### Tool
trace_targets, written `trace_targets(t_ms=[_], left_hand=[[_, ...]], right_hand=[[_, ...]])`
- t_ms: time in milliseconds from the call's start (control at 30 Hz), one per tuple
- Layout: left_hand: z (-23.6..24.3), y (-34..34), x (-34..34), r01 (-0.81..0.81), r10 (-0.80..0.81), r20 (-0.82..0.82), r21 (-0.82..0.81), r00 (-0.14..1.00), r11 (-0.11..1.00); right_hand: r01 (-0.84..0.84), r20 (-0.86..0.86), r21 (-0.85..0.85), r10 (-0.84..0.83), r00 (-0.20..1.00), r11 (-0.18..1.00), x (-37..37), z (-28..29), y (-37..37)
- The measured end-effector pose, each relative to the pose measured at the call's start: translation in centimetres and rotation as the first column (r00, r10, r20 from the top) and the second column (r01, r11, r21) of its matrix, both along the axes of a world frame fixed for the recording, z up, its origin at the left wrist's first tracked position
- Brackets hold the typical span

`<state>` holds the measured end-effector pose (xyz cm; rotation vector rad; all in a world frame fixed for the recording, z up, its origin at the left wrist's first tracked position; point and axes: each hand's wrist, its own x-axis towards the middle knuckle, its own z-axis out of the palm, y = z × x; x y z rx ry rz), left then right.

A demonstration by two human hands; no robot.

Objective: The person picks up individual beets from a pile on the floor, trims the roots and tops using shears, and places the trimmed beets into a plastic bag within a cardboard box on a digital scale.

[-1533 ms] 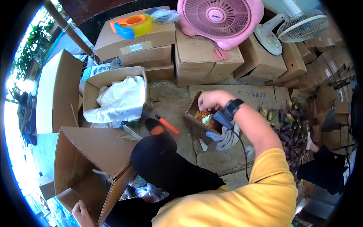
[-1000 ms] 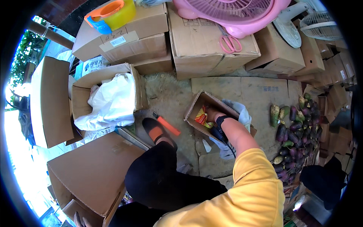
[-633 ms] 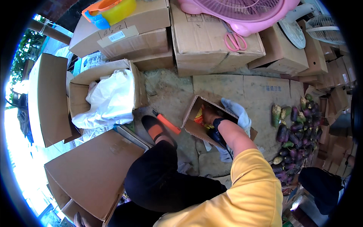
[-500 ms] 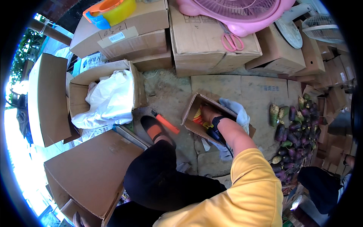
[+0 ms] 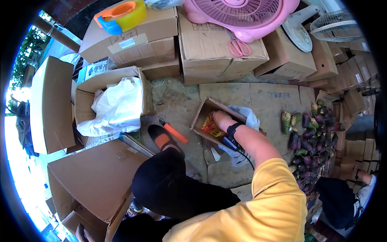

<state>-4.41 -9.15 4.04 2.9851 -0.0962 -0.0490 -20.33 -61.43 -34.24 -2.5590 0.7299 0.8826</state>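
Note:
My right hand (image 5: 222, 122) reaches down into a small open cardboard box (image 5: 198, 114) on the floor; its fingers are hidden inside. Beside the hand lies a red and yellow packet (image 5: 211, 127). A dark strap circles my wrist, and a black cable runs along it. Bluish-grey cloth (image 5: 246, 117) hangs over the box's right side. At the lower left edge, my left hand (image 5: 82, 233) shows only in part, its fingers closed over the edge of a large open cardboard box (image 5: 94, 177).
An orange-handled cutter (image 5: 175, 133) lies by my shoe. White plastic bags (image 5: 117, 105) fill another carton. Purple and green vegetables (image 5: 310, 145) are heaped at right. Pink scissors (image 5: 239, 48) and a pink fan (image 5: 242, 16) sit on boxes behind. Another person (image 5: 338, 201) is at lower right.
My view has shifted slightly, so the scene sits a little differently. My right hand has come up somewhat inside the small box, and more of the red and yellow packet shows.

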Motion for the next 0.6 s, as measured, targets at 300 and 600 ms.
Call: trace_targets(t_ms=[300,600], left_hand=[[-0.2,0.4,-0.1,0.063,-0.050,0.097,-0.136,0.994,0.989],[1.0,-1.0,-1.5,0.104,-0.062,0.172,-0.246,0.983,0.964]], right_hand=[[0.111,0.325,0.048,-0.121,0.938,0.993,-0.9,7.3,1.0],[0.428,0.595,0.478,-0.641,0.485,0.767,-2.2,16.8,1.1]])
